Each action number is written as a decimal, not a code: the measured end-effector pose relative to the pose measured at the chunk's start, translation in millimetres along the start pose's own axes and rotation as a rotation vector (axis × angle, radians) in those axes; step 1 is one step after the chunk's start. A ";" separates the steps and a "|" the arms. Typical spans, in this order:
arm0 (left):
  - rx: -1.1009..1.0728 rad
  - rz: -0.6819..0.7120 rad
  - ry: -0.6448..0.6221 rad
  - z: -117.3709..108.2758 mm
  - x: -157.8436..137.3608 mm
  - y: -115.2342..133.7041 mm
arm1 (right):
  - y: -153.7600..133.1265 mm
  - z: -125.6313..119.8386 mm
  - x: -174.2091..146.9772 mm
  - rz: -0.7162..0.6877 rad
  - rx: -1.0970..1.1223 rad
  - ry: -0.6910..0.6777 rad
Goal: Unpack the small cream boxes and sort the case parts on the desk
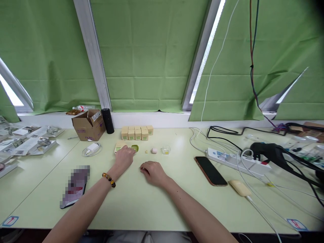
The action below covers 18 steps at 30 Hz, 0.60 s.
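Note:
My left hand (pixel 125 155) reaches over the table with its fingers stretched out. Its fingertips are at the near edge of a small green dish-like piece (pixel 135 147); whether they touch it I cannot tell. Partly behind this hand lies a pale cardboard box (pixel 117 147). My right hand (pixel 153 172) rests on the table nearer to me, fingers curled together; anything between them is too small to make out. Beyond it, in a row, are a tiny yellowish piece (pixel 146 151), a small pale pink rounded object (pixel 154 150) and a clear plastic cup-like piece (pixel 166 150).
Several small kraft boxes (pixel 138 133) stand at the back, near a brown carton (pixel 89 125) and a black cylinder (pixel 107 120). A phone (pixel 75 186) lies left, another phone (pixel 211 171) right. A power strip (pixel 238 162) and cables occupy the right side.

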<state>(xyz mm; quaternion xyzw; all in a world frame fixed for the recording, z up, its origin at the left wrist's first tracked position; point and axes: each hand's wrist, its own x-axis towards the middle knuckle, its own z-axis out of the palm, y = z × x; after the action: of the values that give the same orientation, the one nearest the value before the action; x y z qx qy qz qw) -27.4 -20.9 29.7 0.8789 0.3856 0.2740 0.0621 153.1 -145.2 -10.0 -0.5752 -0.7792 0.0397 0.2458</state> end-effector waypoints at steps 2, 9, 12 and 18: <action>0.000 -0.014 -0.015 5.1 5.4 -4.5 | 0.1 0.0 0.1 0.001 0.004 0.002; -0.022 -0.043 -0.042 20.5 13.7 -12.3 | -1.1 -0.9 -0.2 0.011 -0.002 -0.002; -0.025 -0.047 -0.041 25.6 14.9 -12.9 | -1.1 -1.3 -0.2 0.008 -0.005 -0.003; -0.031 -0.026 -0.029 33.2 17.0 -16.8 | -1.0 -2.3 0.0 0.007 0.002 -0.005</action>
<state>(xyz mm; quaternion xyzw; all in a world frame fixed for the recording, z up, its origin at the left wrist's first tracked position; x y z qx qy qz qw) -11.3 6.3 3.8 0.8766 0.3916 0.2666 0.0848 153.2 -146.0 -7.7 -0.5776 -0.7776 0.0430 0.2444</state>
